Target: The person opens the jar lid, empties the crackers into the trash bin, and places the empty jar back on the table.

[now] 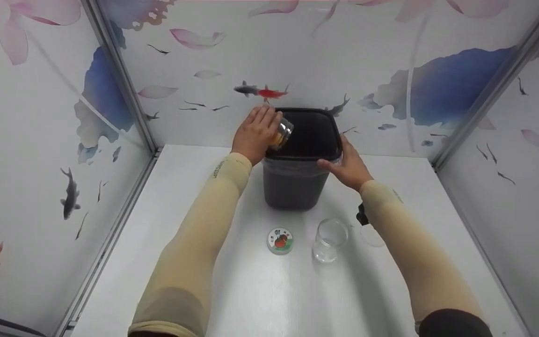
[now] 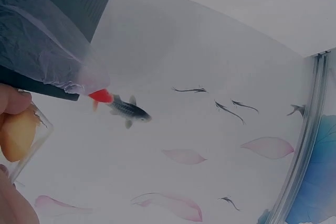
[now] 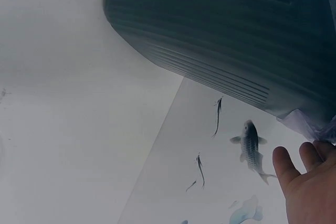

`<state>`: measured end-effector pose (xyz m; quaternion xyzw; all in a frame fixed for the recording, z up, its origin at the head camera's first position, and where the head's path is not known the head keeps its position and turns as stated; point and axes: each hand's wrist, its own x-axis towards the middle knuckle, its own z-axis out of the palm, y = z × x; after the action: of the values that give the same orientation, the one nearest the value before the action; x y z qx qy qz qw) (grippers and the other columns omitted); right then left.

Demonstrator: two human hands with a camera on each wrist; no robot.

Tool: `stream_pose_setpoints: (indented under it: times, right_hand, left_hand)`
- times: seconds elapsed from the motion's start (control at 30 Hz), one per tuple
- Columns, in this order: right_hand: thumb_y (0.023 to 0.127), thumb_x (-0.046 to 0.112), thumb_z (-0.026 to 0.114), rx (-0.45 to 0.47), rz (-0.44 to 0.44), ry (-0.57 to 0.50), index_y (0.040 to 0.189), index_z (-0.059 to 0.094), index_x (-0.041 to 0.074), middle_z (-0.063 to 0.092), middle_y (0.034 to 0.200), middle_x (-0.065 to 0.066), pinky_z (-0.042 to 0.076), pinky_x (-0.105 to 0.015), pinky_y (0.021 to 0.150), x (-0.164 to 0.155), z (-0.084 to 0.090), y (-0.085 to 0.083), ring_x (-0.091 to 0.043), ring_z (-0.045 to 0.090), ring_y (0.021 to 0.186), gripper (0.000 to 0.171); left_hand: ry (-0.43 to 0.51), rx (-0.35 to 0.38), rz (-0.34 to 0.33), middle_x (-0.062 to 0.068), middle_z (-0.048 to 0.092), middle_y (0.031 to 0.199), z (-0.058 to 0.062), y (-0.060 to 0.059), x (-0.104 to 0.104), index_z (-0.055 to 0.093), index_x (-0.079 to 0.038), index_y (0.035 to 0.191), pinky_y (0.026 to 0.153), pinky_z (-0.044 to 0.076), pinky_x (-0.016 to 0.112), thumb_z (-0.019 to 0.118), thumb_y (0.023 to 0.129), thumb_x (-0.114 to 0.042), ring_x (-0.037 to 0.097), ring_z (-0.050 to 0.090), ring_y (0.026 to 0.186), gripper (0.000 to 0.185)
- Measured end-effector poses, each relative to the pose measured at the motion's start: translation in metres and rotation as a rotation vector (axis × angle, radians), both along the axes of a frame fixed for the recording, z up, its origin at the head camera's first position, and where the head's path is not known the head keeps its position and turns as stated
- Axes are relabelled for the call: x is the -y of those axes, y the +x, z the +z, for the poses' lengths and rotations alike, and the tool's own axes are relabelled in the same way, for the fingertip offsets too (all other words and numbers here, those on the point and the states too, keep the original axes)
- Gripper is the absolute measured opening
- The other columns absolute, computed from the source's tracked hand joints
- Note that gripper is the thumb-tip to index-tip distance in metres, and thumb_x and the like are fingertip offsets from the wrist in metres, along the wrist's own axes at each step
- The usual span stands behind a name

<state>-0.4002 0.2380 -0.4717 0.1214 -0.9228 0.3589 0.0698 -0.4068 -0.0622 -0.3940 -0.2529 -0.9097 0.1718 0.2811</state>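
Two hands: both work at a dark bin (image 1: 293, 182) standing on a white bench (image 1: 260, 290) near the back wall.
Left hand (image 1: 253, 133): fingers wrapped around a small clear jar (image 1: 282, 132), tipped on its side over the bin's left rim, mouth toward the opening.
Jar contents: yellow-orange pieces (image 2: 18, 135) sit inside the jar; whether any have dropped into the bin cannot be seen.
Right hand (image 1: 346, 166): grips the bin's right rim, thumb and fingers curled over the edge where the liner bag (image 2: 47, 51) folds over.
In front of the bin: a round lid (image 1: 280, 240) with a printed label lies flat, and just right of it a second clear jar (image 1: 329, 239) stands upright and looks empty.
Progress, as a judgement: one jar seems already emptied, the held jar is mid-pour, and its lid is off.
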Motion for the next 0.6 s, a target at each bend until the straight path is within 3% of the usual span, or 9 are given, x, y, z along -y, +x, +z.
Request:
stream_pose_setpoints:
  times: [0.27,0.47,0.6]
  right_hand:
    - [0.082,0.066,0.07,-0.008,0.016,-0.012,0.16,0.013,0.013,0.021,0.162,-0.013,0.016,-0.05,0.118,0.0001,-0.0001,-0.0014,-0.03,0.019,0.148,0.11]
    - [0.083,0.064,0.07,-0.018,0.028,-0.015,0.16,0.012,0.014,0.023,0.162,-0.013,0.018,-0.051,0.118,-0.0003,0.0003,-0.0006,-0.029,0.02,0.148,0.109]
    - [0.083,0.065,0.069,-0.015,0.025,-0.01,0.161,0.012,0.015,0.024,0.161,-0.012,0.019,-0.051,0.117,-0.0006,-0.0008,-0.0015,-0.029,0.021,0.147,0.108]
  left_hand:
    - [-0.052,-0.024,0.007,0.016,0.039,0.151,0.0006,-0.001,-0.0014,0.033,-0.006,0.153,0.121,0.007,0.041,0.073,0.09,-0.014,0.031,0.028,0.144,0.075]
    - [-0.095,-0.035,0.011,0.015,0.036,0.154,0.0008,-0.001,-0.0026,0.032,-0.006,0.154,0.121,0.006,0.042,0.043,0.108,-0.031,0.03,0.026,0.145,0.054]
    - [-0.107,-0.054,-0.009,0.016,0.037,0.153,0.0,-0.0018,-0.003,0.033,-0.006,0.153,0.12,0.009,0.041,0.041,0.108,-0.029,0.03,0.027,0.145,0.051]
